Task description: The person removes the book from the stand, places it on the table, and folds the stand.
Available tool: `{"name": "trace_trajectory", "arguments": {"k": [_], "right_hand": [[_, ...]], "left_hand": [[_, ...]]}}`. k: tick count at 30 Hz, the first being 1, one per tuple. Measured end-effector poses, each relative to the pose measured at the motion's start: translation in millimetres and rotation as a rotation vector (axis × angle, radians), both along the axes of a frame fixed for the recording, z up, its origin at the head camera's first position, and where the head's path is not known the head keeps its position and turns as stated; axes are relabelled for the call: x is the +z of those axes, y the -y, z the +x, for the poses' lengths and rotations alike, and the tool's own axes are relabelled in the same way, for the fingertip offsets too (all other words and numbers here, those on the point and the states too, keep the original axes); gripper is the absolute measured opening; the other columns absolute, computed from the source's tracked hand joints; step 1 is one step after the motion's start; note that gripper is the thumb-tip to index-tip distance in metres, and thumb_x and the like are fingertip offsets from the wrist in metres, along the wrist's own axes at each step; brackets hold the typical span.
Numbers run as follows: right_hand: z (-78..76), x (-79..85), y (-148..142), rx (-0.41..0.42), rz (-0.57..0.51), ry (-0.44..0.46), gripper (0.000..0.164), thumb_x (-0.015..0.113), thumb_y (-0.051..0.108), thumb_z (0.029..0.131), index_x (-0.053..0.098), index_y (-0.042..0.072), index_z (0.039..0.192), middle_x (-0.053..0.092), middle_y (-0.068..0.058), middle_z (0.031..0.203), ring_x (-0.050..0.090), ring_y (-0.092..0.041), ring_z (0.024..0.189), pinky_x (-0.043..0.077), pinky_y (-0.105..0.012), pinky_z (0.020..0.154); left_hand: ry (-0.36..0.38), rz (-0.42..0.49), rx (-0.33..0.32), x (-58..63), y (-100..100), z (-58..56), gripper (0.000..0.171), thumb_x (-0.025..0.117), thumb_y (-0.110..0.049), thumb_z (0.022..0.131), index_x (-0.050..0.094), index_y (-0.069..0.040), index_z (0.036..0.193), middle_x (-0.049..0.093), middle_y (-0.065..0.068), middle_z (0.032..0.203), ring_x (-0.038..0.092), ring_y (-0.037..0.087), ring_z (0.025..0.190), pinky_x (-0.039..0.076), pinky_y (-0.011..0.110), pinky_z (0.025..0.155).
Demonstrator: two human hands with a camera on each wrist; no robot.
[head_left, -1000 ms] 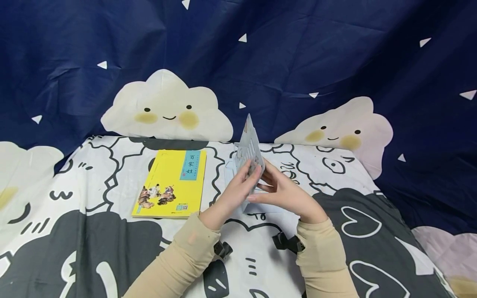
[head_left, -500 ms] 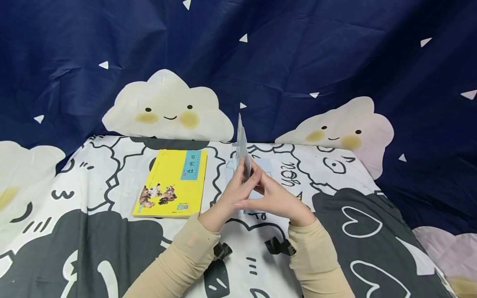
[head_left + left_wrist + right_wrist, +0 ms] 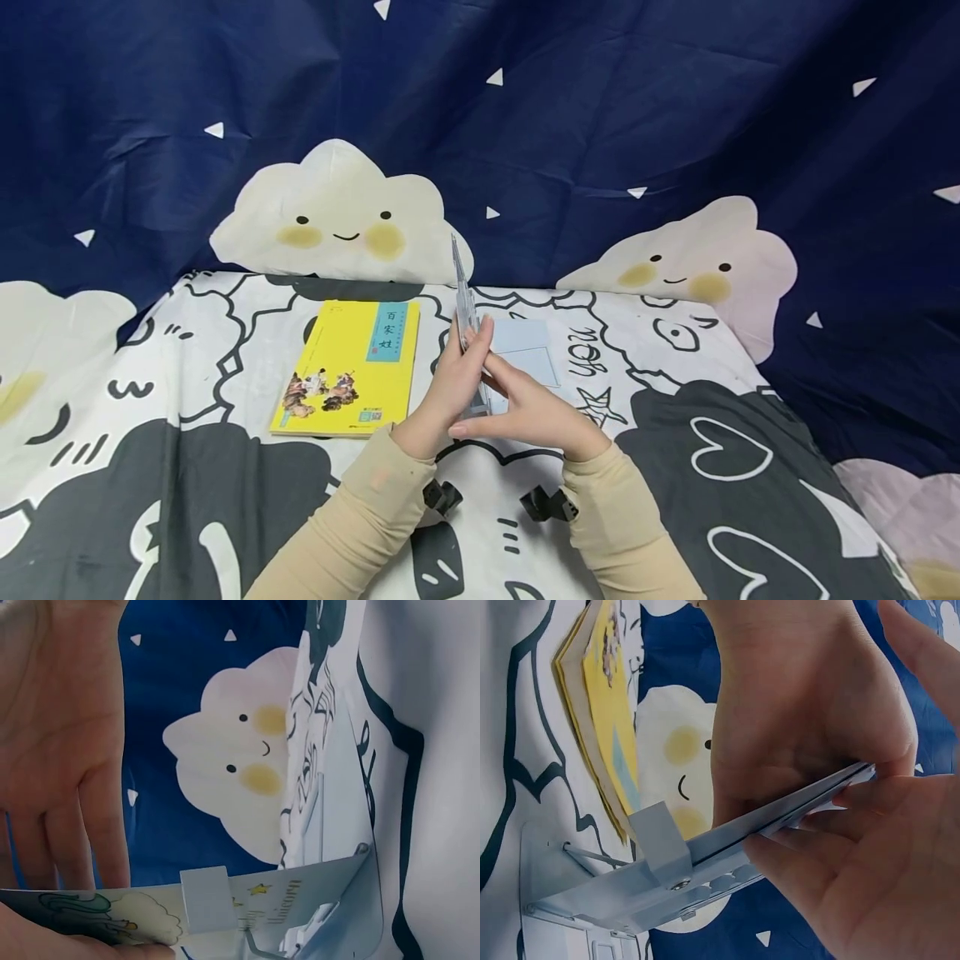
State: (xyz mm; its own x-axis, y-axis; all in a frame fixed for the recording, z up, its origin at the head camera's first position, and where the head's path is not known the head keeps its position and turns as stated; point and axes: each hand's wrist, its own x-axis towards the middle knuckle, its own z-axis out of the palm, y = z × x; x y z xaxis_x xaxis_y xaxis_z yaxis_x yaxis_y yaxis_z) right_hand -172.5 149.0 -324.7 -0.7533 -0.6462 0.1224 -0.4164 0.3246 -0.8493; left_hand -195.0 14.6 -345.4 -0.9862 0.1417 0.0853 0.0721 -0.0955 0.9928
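A light blue metal book stand (image 3: 462, 292) stands in the middle of the bed in the head view, its upright panel nearly edge-on. Its flat base (image 3: 528, 358) lies on the sheet to the right. My left hand (image 3: 448, 383) grips the panel's near part, thumb on the right side. The fingers of my right hand (image 3: 536, 408) reach the panel's right face, fairly straight, with the thumb held apart. A cartoon print shows on the panel (image 3: 281, 904) in the left wrist view. A folded clip (image 3: 662, 844) sits on its edge in the right wrist view.
A yellow book (image 3: 348, 375) with a blue title strip lies flat left of the stand. The sheet (image 3: 495, 492) has black-and-white drawings. Behind hangs a dark blue curtain (image 3: 555, 108) with cloud faces.
Both hands and the stand's panel have moved to the left. The panel has turned from angled to nearly edge-on, and more of the base shows on the right. The yellow book stays put.
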Motion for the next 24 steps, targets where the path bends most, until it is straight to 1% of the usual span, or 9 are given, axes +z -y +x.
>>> {"name": "trace_trajectory", "arguments": {"k": [3, 8, 11, 14, 17, 20, 22, 24], "right_hand": [[-1.2, -2.4, 1, -0.001, 0.009, 0.001, 0.1, 0.082, 0.019, 0.082, 0.019, 0.025, 0.159, 0.018, 0.009, 0.165, 0.021, -0.014, 0.152, 0.022, -0.042, 0.124], [-3.1, -4.2, 1, 0.005, 0.033, -0.007, 0.104, 0.082, 0.022, 0.083, 0.013, 0.027, 0.16, 0.014, 0.011, 0.165, 0.02, -0.013, 0.152, 0.022, -0.041, 0.124], [-4.5, -4.2, 0, 0.001, 0.079, -0.014, 0.102, 0.081, 0.024, 0.084, 0.013, 0.022, 0.16, 0.013, 0.006, 0.166, 0.019, -0.016, 0.152, 0.022, -0.042, 0.124], [-5.4, -3.7, -5, -0.007, 0.137, 0.004, 0.098, 0.08, 0.028, 0.085, 0.017, 0.018, 0.16, 0.016, 0.0, 0.166, 0.02, -0.021, 0.152, 0.023, -0.046, 0.123], [-7.0, -3.6, -8, -0.013, 0.183, 0.036, 0.095, 0.079, 0.033, 0.086, 0.02, 0.019, 0.159, 0.02, -0.003, 0.165, 0.021, -0.023, 0.152, 0.023, -0.048, 0.123], [-8.8, -3.7, -10, -0.022, 0.203, 0.055, 0.093, 0.077, 0.036, 0.087, 0.021, 0.019, 0.159, 0.022, -0.003, 0.164, 0.022, -0.023, 0.152, 0.024, -0.049, 0.122], [-10.9, -4.6, -10, -0.031, 0.191, 0.077, 0.09, 0.075, 0.036, 0.089, 0.022, 0.015, 0.159, 0.023, -0.005, 0.164, 0.023, -0.025, 0.151, 0.023, -0.049, 0.122], [-13.6, -6.2, -11, -0.052, 0.162, 0.107, 0.086, 0.071, 0.035, 0.092, 0.023, 0.009, 0.158, 0.023, -0.008, 0.164, 0.024, -0.028, 0.151, 0.024, -0.048, 0.122]], "left_hand": [[-0.016, -0.002, 0.023, -1.0, 0, -0.3, 0.072, 0.038, -0.052, 0.103, 0.007, -0.023, 0.161, 0.016, 0.011, 0.166, 0.02, 0.03, 0.152, 0.019, 0.059, 0.121], [-0.047, 0.017, 0.063, -4.4, 0, -0.8, 0.067, 0.032, -0.051, 0.105, 0.007, -0.023, 0.161, 0.014, 0.007, 0.167, 0.017, 0.027, 0.152, 0.018, 0.057, 0.122], [-0.075, 0.052, 0.072, -7.3, 0, -2.6, 0.065, 0.029, -0.051, 0.106, 0.008, -0.022, 0.161, 0.013, 0.005, 0.167, 0.016, 0.025, 0.153, 0.018, 0.054, 0.123], [-0.105, 0.088, 0.08, -8.3, 3, -5.1, 0.063, 0.028, -0.048, 0.107, 0.009, -0.021, 0.161, 0.013, 0.003, 0.167, 0.015, 0.024, 0.153, 0.018, 0.052, 0.123], [-0.113, 0.105, 0.09, -6.5, 7, -7.3, 0.061, 0.027, -0.047, 0.107, 0.012, -0.022, 0.16, 0.016, 0.001, 0.166, 0.017, 0.023, 0.153, 0.018, 0.051, 0.123], [-0.102, 0.114, 0.1, -4.2, 12, -8.8, 0.059, 0.028, -0.047, 0.107, 0.015, -0.026, 0.16, 0.019, -0.002, 0.166, 0.021, 0.023, 0.152, 0.02, 0.052, 0.123], [-0.101, 0.13, 0.099, -2.8, 15, -10.1, 0.057, 0.027, -0.047, 0.107, 0.017, -0.028, 0.16, 0.021, -0.003, 0.165, 0.022, 0.022, 0.152, 0.02, 0.052, 0.123], [-0.113, 0.15, 0.102, -2.0, 18, -11.4, 0.056, 0.027, -0.045, 0.107, 0.019, -0.027, 0.159, 0.022, -0.002, 0.165, 0.022, 0.023, 0.152, 0.02, 0.052, 0.123]]}}
